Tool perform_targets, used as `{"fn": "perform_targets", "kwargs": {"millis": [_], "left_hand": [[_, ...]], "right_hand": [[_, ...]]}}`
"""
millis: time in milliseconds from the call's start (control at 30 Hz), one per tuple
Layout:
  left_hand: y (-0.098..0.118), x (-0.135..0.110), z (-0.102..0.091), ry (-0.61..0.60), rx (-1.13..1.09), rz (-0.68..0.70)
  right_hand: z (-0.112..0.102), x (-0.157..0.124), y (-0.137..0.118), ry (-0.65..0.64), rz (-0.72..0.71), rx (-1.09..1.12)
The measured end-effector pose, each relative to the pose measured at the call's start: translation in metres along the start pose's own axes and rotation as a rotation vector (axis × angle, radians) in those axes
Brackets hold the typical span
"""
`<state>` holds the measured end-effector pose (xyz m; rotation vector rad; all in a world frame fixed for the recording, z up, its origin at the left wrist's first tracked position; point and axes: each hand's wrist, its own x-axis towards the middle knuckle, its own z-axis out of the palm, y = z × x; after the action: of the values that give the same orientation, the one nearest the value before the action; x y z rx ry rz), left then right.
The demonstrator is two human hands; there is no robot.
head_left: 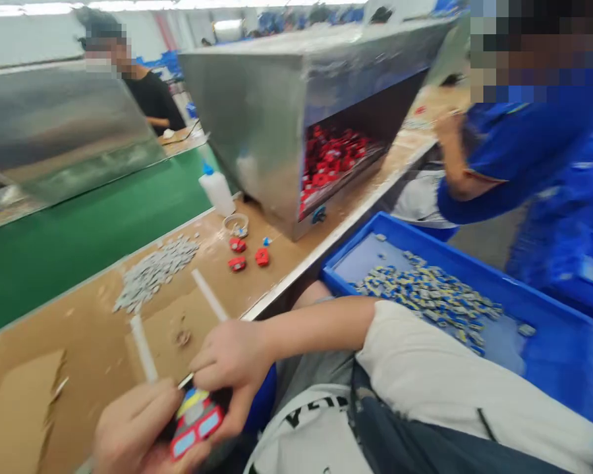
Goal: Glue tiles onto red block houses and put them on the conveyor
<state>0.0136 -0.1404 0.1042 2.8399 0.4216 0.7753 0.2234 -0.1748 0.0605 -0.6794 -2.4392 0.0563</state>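
The left hand (133, 424) and right hand (237, 359) are closed together on the red toy piece (196, 429), near the workbench (93, 368) edge; exact contacts look blurred, but uneven finger pressure could plausibly make it slip and drop.

Left of the person's white cloth shirt with black letters (321, 438), the bare left hand (138, 424) and bare right hand (234, 359) are close together, fingers curled in. The bare right forearm (321, 324) reaches out straight past the shirt.
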Motion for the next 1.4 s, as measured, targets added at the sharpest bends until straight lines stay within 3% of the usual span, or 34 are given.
{"fn": "perform_targets", "kwargs": {"millis": [67,233,567,800,1033,1133,1233,1400], "left_hand": [[0.007,-0.001,-0.011,-0.047,-0.025,0.069],[0.011,0.015,-0.004,-0.047,-0.065,0.062],[0.010,0.014,-0.006,-0.057,-0.075,0.093],[0.010,0.012,-0.006,-0.054,-0.051,0.108],[0.012,0.010,-0.012,-0.066,0.183,0.079],[0.018,0.012,-0.012,-0.130,0.246,0.031],[0.021,0.015,-0.007,-0.198,0.291,0.072],[0.015,0.020,0.006,-0.195,0.287,0.089]], "right_hand": [[0.004,-0.003,0.004,0.042,-0.023,0.026],[0.006,-0.004,0.010,0.069,-0.092,0.019],[0.005,-0.004,0.009,0.081,-0.105,-0.013],[0.002,-0.002,0.005,0.008,-0.093,-0.035],[-0.011,-0.005,0.015,-0.024,-0.145,-0.122],[-0.018,-0.010,0.020,-0.077,-0.117,-0.187],[-0.024,-0.015,0.021,-0.172,-0.073,-0.212],[-0.036,-0.031,0.013,-0.233,0.103,-0.162]]}}
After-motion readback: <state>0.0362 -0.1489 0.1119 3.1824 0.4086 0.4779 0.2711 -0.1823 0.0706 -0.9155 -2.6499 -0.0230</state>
